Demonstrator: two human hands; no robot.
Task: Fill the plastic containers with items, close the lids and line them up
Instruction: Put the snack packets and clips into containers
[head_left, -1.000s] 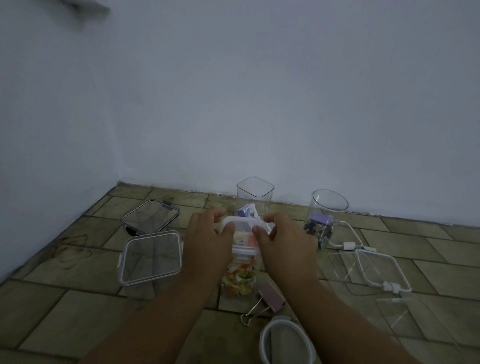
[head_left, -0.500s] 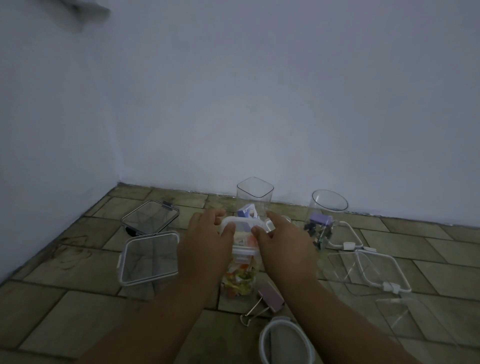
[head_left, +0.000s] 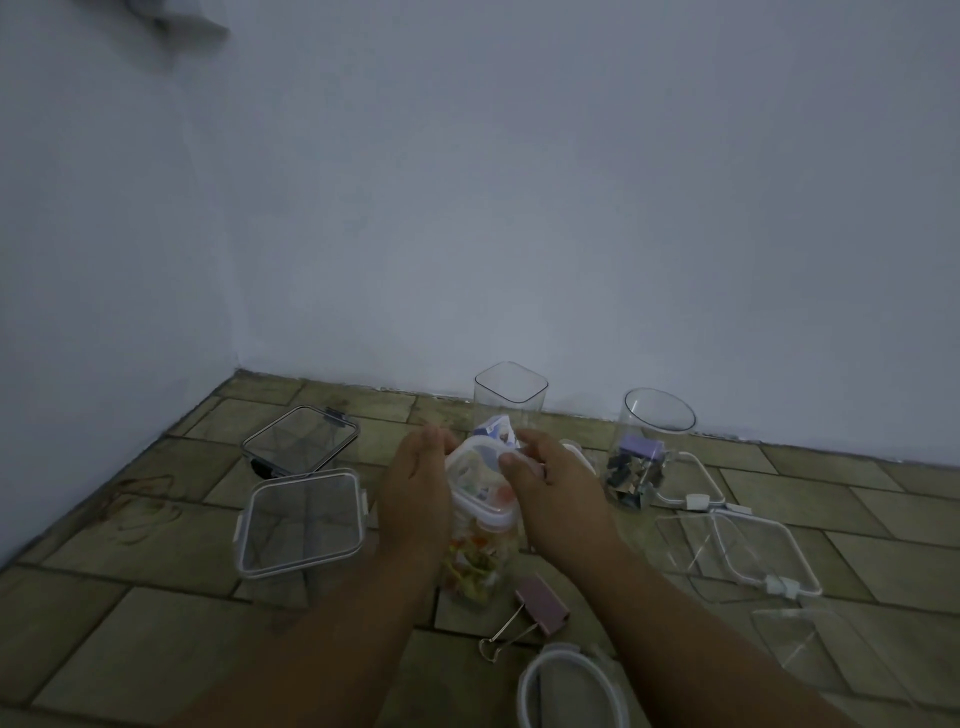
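Left hand (head_left: 415, 499) and right hand (head_left: 558, 488) cupped around the top of a tall clear container (head_left: 480, 551), standing upright on the tiled floor (head_left: 156, 634) in the middle of the view. Both hands narrow, fingertips pressing on the white-rimmed lid (head_left: 480, 486), which sits slightly tilted on the container's mouth. Colourful small items visible through the wall, filling the lower part. Impossible to tell whether any latch is already snapped.

Judged as the lid-closing step. Best done by first seating the lid flat and square on the rim, then pressing down evenly with both palms before folding each side flap until it catches. Worth steadying the body, since a tall narrow container tips easily under a sideways push.

Around it: to the left, a square lidded container (head_left: 304, 522) with another darker-rimmed one (head_left: 301, 441) behind it. Behind the hands, an open tall square container (head_left: 511, 395) near the wall, with a small purple-and-white packet (head_left: 496, 431) at its base. To the right, an open round container (head_left: 657, 447) holding dark clips in its base. Further right, loose clear lids (head_left: 737, 551) lying on the floor. Near the forearms, a pink binder clip (head_left: 540, 608) and a round white-rimmed lid (head_left: 566, 691). Several containers not yet closed, none lined up.
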